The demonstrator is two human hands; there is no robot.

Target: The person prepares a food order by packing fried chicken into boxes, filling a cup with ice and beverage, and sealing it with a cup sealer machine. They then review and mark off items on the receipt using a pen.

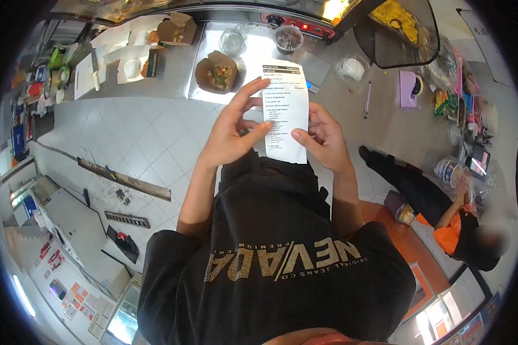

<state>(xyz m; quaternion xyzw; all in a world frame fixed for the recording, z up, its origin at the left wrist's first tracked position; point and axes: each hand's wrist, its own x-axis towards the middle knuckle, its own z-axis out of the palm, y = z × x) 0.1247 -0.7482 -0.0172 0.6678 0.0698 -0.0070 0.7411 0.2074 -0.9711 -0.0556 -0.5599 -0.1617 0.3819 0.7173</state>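
Observation:
A long white printed receipt (pixel 285 129) is held upright in front of my body, its text facing me. My left hand (pixel 236 126) grips its left edge, with the thumb on the front and the fingers partly behind. On the right edge, my right hand (pixel 322 138) pinches the paper, thumb in front and fingers behind. Beyond the receipt, on the steel counter, an open brown takeaway box (pixel 216 73) contains food. Two clear plastic cups stand behind it: a pale one (pixel 232 42) and one with dark contents (pixel 288 39).
On the left counter lie a knife (pixel 95 72), a white board (pixel 85 75) and more food boxes (pixel 175 31). To the right are a pen (pixel 367 100), a purple tape dispenser (pixel 408 89) and a wrapped white item (pixel 352 68). Another person in orange and black (pixel 451 230) is at the right.

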